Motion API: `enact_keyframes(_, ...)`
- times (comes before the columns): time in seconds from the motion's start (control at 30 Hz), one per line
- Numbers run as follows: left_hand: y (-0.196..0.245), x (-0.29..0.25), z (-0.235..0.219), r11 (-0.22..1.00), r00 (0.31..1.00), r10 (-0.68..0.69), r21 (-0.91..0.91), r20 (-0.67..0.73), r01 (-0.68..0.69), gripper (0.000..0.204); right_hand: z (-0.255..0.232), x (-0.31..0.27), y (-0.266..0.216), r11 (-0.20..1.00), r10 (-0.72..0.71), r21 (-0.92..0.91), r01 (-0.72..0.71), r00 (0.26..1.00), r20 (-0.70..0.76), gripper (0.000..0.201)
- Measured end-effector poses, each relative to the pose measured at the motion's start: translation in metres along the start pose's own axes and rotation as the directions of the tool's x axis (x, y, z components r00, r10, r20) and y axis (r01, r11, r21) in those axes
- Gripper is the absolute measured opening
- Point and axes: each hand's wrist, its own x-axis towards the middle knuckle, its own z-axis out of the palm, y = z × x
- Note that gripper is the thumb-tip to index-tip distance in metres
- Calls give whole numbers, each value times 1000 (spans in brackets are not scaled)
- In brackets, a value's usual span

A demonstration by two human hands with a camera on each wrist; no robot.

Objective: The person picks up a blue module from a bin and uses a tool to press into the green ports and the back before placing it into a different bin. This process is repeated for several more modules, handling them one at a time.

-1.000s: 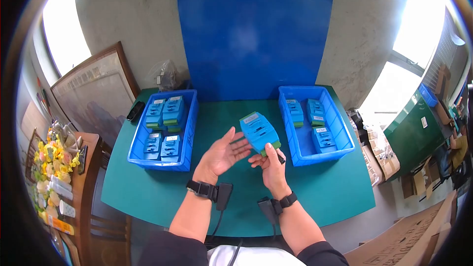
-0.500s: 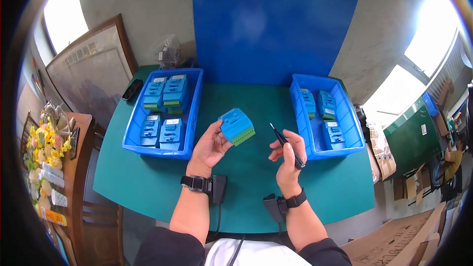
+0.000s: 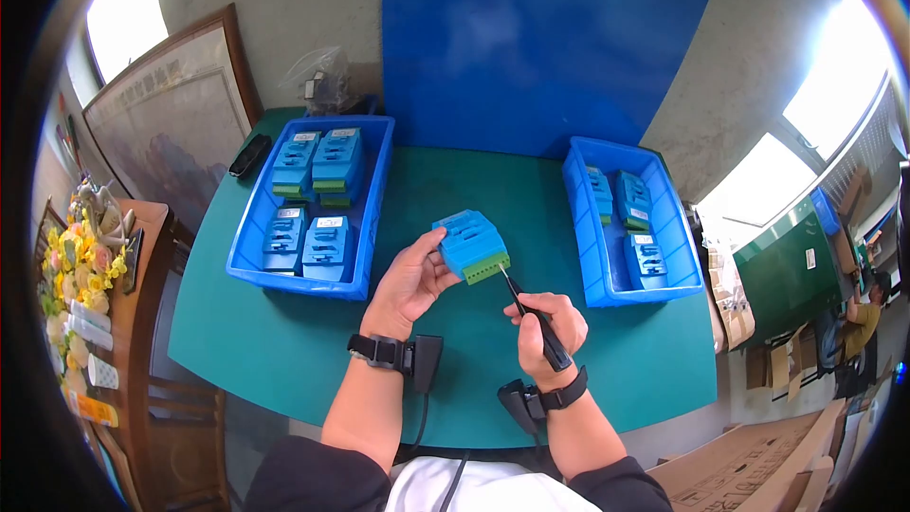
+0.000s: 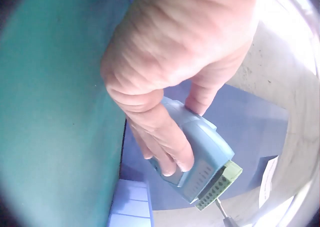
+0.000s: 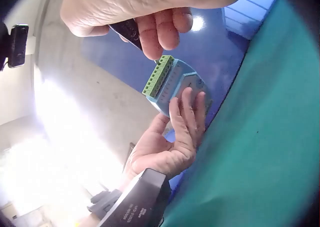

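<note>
My left hand (image 3: 408,283) holds a blue electronic module (image 3: 466,239) over the table, thumb on one side and fingers on the other. A green terminal block (image 3: 487,271) runs along the module's near edge, its row of holes showing in the left wrist view. With my right hand (image 3: 561,320) I grip a black-handled screwdriver (image 3: 544,334), pointing up and left. Its thin metal tip meets the right end of the green block. In the right wrist view the fingers hide most of the screwdriver's handle (image 5: 127,31).
A blue bin (image 3: 377,228) on the left holds several similar modules. Another blue bin (image 3: 592,261) on the right contains 3 more. Both stand on the green table (image 3: 455,360), with a small black object (image 3: 249,156) beyond the left bin.
The module passed from my right hand to my left and turned so its green block faces the right hand. The screwdriver swung forward, and its tip moved to the block.
</note>
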Motion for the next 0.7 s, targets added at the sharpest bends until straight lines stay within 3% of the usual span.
enact_keyframes(0.03, 0, 0, 2, 1000, 1000, 4, 8, -1, -4, 40, 0, 0, 0, 1000, -4, 8, 4, 1000, -6, 15)
enact_keyframes(0.13, 1, 1, 0, 1000, 1000, -7, 14, 8, 7, 40, 0, 2, -8, 961, 250, 123, -249, 968, 4, 20)
enact_keyframes(0.23, -2, 3, -3, 1000, 1000, -11, -19, 12, 11, 39, -2, 4, -6, 824, 463, 380, -421, 886, -22, 24)
enact_keyframes(0.43, -3, 3, -3, 998, 999, -28, -58, 15, 29, 36, 0, 0, -10, 895, 357, 289, -340, 934, -4, 31)
enact_keyframes(0.7, -4, 2, -1, 999, 1000, -14, -31, -12, 14, 37, -1, 1, -8, 913, 323, 249, -323, 945, 46, 33)
